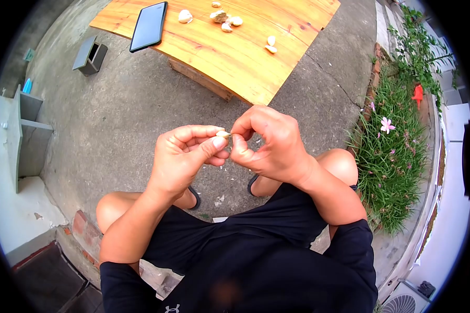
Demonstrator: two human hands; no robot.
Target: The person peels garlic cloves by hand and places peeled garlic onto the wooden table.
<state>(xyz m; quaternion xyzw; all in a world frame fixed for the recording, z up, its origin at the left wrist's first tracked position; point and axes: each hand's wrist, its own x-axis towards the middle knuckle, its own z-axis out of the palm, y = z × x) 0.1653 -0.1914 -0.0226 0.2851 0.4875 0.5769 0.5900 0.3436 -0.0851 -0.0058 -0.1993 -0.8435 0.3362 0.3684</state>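
Between the thumb and fingertips of my left hand is a small pale garlic clove. My right hand is closed in a pinch at the clove's pointed right end, and its fingertips nearly meet those of the left. Whether a strip of skin is in that pinch is too small to tell. Beyond my hands is a wooden table. On it lie a whitish garlic piece, a cluster of several garlic cloves, and two pale cloves near the right edge.
A dark-framed phone lies at the table's left front edge. On the concrete ground to the left stands a grey box. A grassy flower bed with a brick border runs along the right. My knees flank my hands.
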